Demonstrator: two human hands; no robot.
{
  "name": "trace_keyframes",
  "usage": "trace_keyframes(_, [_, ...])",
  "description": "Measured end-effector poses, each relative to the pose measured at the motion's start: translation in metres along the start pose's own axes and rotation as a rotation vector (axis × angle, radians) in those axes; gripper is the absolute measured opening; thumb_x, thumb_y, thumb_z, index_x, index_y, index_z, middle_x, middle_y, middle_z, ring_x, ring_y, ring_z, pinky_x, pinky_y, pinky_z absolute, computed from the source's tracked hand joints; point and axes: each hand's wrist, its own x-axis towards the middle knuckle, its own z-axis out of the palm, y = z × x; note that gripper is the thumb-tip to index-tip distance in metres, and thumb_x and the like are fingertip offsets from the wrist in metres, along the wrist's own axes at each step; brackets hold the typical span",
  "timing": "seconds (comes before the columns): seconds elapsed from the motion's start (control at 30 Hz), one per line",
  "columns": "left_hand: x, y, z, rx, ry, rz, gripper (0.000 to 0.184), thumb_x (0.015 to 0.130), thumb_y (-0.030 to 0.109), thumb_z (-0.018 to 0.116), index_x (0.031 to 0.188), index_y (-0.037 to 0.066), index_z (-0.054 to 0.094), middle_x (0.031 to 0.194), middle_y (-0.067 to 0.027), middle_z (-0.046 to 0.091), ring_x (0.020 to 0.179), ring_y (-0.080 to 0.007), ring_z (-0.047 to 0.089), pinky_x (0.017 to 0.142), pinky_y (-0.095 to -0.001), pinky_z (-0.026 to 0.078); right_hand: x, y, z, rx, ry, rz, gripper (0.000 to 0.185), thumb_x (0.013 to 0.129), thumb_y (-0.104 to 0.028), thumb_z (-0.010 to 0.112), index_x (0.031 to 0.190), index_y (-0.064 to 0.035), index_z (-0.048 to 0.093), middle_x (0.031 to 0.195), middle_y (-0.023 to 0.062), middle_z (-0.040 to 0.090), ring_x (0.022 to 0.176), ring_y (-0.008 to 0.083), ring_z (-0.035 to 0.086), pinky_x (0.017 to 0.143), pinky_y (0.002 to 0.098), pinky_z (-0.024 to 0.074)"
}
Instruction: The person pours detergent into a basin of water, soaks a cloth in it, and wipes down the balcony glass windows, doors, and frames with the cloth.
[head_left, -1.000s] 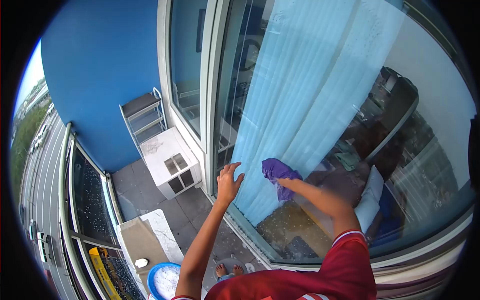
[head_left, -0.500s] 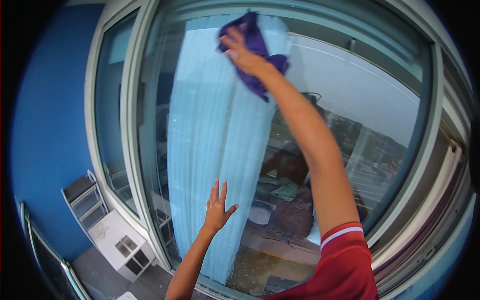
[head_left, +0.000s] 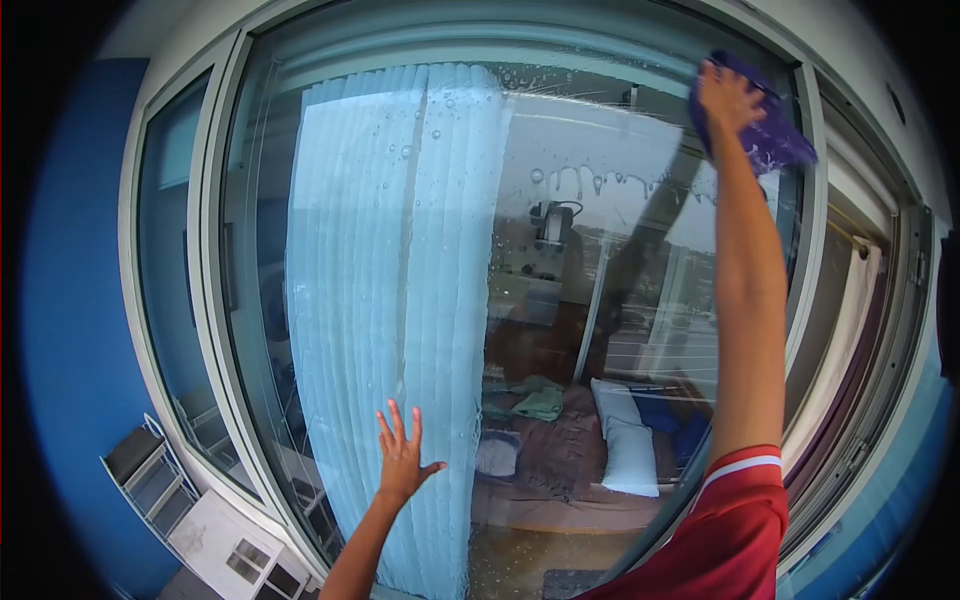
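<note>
High at the right side of the large window pane [head_left: 560,340], my right hand [head_left: 730,98] holds a purple cloth [head_left: 785,138] pressed to the glass. Its fingers lie over the cloth, whose loose edge hangs out toward the window frame. Lower down, my left hand [head_left: 403,462] is raised in front of the pane with fingers spread and nothing in it; whether the palm touches the glass I cannot tell. Water drops and drips [head_left: 600,180] show on the upper glass. Behind the pane hangs a pale blue curtain [head_left: 390,250].
At the lower left stand a white cabinet [head_left: 215,540] and a small metal rack [head_left: 150,470] beside a blue wall [head_left: 85,300]. Through the glass show a bed [head_left: 550,515] and a white pillow [head_left: 630,455]. An opening with a light curtain [head_left: 840,340] lies right of the window frame.
My right hand has swept the purple cloth from the upper middle of the pane to its upper right. More drops and drips show on the glass. The left hand stays raised and spread.
</note>
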Motion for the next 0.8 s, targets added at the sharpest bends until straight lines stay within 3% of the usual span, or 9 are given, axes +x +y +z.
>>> trace_keyframes(0.13, [0.031,0.037,0.007,-0.032,0.132,0.157,0.106,0.059,0.041,0.075,0.141,0.015,0.013,0.144,-0.0231,-0.003,0.129,-0.0501,0.003,0.096,-0.0624,0.021,-0.055,-0.185,-0.003,0.184,0.154,-0.392,0.049,0.084,-0.051,0.034,0.099,-0.0132,0.062,0.118,0.0093,0.048,0.118,0.0376,0.033,0.092,0.0609,0.0235])
trace_keyframes(0.2, [0.055,0.055,-0.004,0.007,0.157,0.219,0.101,0.060,0.045,0.073,0.140,0.016,0.017,0.144,-0.0204,0.002,0.129,-0.0478,0.005,0.097,-0.0625,0.021,-0.087,-0.245,-0.020,0.225,-0.123,-0.667,0.052,0.086,-0.052,0.033,0.124,-0.0192,0.047,0.136,0.0083,0.034,0.129,0.0337,0.022,0.103,0.0560,0.0118])
trace_keyframes(0.3, [0.078,0.051,-0.022,0.047,0.165,0.262,0.093,0.062,0.050,0.068,0.138,0.019,0.025,0.146,-0.0137,0.010,0.131,-0.0428,0.008,0.097,-0.0636,0.018,-0.069,-0.221,-0.017,0.443,-0.355,-0.940,0.064,0.082,-0.065,0.029,0.134,-0.0277,0.033,0.133,0.0112,0.040,0.125,0.0294,0.033,0.103,0.0412,0.0244])
trace_keyframes(0.4, [0.083,0.019,-0.038,0.118,0.150,0.244,0.104,0.055,0.051,0.073,0.139,0.018,0.021,0.146,-0.0162,0.006,0.131,-0.0441,0.005,0.096,-0.0649,0.016,-0.003,-0.134,0.000,0.355,-0.758,-0.455,0.079,0.075,-0.076,0.021,0.138,-0.0280,0.021,0.127,0.0171,0.045,0.117,0.0312,0.044,0.100,0.0382,0.0294])
trace_keyframes(0.5, [0.086,-0.003,-0.042,0.039,0.128,0.125,0.120,0.044,0.051,0.078,0.141,0.017,0.015,0.145,-0.0187,0.003,0.131,-0.0457,0.002,0.097,-0.0658,0.014,0.066,0.007,0.054,0.712,-0.361,-0.418,0.062,0.087,-0.058,0.032,0.136,-0.0201,0.028,0.146,0.0080,0.010,0.124,0.0300,0.034,0.102,0.0374,0.0270])
trace_keyframes(0.53, [0.085,-0.006,-0.040,0.059,0.120,0.143,0.126,0.040,0.050,0.080,0.141,0.017,0.012,0.145,-0.0195,0.001,0.130,-0.0466,0.001,0.097,-0.0660,0.011,0.082,0.048,0.061,0.715,-0.401,-0.300,0.062,0.088,-0.055,0.031,0.135,-0.0155,0.031,0.144,0.0093,0.017,0.126,0.0320,0.031,0.103,0.0385,0.0256])
trace_keyframes(0.57, [0.084,-0.011,-0.040,0.084,0.108,0.161,0.133,0.035,0.050,0.081,0.141,0.016,0.009,0.145,-0.0203,0.000,0.130,-0.0475,0.000,0.097,-0.0662,0.009,0.083,0.068,0.051,0.512,-0.088,-0.164,0.053,0.089,-0.051,0.031,0.133,-0.0222,0.036,0.141,0.0102,0.026,0.125,0.0341,0.031,0.102,0.0388,0.0271])
trace_keyframes(0.67, [0.084,-0.007,-0.030,0.097,0.115,0.260,0.134,0.034,0.050,0.081,0.141,0.017,0.008,0.145,-0.0198,-0.001,0.130,-0.0478,-0.001,0.097,-0.0665,0.006,0.067,0.040,0.032,-0.092,0.091,-0.137,0.063,0.084,-0.058,0.034,0.131,-0.0167,0.037,0.129,0.0159,0.040,0.117,0.0358,0.038,0.099,0.0396,0.0291])
trace_keyframes(0.8, [0.080,-0.025,-0.021,0.148,0.090,0.312,0.133,0.036,0.053,0.080,0.141,0.016,0.008,0.145,-0.0195,-0.001,0.130,-0.0469,0.000,0.098,-0.0658,0.004,0.071,0.003,0.023,0.099,-0.029,-0.342,0.064,0.083,-0.054,0.041,0.128,-0.0089,0.040,0.137,0.0212,0.029,0.125,0.0370,0.029,0.097,0.0497,0.0296])
